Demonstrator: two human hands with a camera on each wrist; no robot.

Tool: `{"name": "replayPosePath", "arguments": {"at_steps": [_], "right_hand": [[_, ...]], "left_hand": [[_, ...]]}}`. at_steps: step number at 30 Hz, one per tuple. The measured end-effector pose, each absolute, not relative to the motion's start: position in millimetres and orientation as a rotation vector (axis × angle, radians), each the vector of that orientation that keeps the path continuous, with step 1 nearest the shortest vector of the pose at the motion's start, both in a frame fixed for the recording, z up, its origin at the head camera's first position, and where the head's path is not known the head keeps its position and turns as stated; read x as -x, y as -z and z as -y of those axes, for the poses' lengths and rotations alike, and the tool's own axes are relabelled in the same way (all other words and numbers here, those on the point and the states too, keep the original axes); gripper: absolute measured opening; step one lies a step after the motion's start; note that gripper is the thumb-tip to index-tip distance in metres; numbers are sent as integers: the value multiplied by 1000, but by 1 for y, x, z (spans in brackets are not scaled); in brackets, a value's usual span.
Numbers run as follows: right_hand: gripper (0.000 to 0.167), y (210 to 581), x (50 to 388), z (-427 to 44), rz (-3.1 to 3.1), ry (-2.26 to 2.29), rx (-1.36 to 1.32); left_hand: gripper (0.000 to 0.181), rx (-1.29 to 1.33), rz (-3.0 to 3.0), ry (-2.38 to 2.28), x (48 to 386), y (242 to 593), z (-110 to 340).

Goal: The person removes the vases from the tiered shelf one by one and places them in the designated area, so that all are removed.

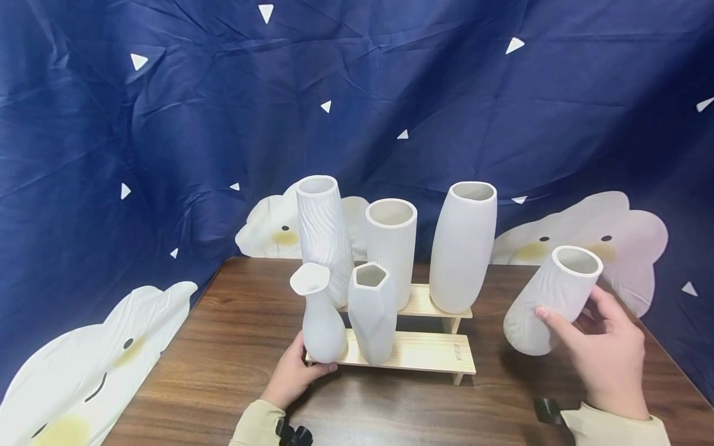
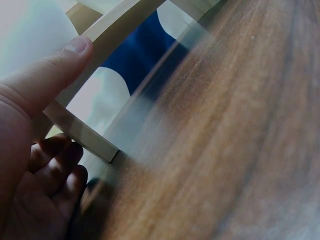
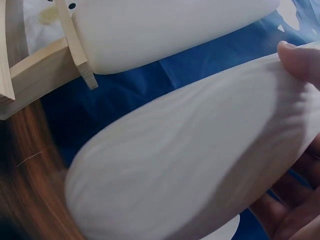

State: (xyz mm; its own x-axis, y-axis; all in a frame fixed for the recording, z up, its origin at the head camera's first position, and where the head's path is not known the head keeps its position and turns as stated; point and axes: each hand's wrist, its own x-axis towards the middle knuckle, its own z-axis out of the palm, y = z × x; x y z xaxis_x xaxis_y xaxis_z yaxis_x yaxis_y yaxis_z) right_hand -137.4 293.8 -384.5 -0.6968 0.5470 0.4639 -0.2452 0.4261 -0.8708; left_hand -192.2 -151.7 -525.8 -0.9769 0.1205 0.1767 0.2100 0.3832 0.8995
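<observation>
My right hand grips a white ribbed vase above the table, right of the stepped wooden stand; the vase leans, its mouth up and to the right. In the right wrist view, the thumb and fingers of the right hand lie on opposite sides of the vase. At the left end of the stand's lower step, my left hand holds the wood beside a narrow-necked vase. The left wrist view has that hand's thumb along the step's edge, its fingers curled by the leg.
A faceted vase shares the lower step. Behind, on the upper step, stand a wavy vase, a ribbed cylinder and a tall smooth vase. Blue cloth hangs behind the brown table.
</observation>
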Motion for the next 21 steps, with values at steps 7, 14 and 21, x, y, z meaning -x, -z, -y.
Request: {"name": "replayPosePath", "arguments": {"at_steps": [7, 14, 21], "right_hand": [[69, 390, 144, -299, 1914, -1362, 240], [71, 396, 149, -303, 1926, -1337, 264], [72, 401, 152, -309, 1953, -1297, 288]], "left_hand": [[86, 296, 2548, 1677, 192, 526, 152], [86, 307, 2545, 1685, 192, 527, 152], [86, 309, 2539, 1691, 192, 525, 152]]}}
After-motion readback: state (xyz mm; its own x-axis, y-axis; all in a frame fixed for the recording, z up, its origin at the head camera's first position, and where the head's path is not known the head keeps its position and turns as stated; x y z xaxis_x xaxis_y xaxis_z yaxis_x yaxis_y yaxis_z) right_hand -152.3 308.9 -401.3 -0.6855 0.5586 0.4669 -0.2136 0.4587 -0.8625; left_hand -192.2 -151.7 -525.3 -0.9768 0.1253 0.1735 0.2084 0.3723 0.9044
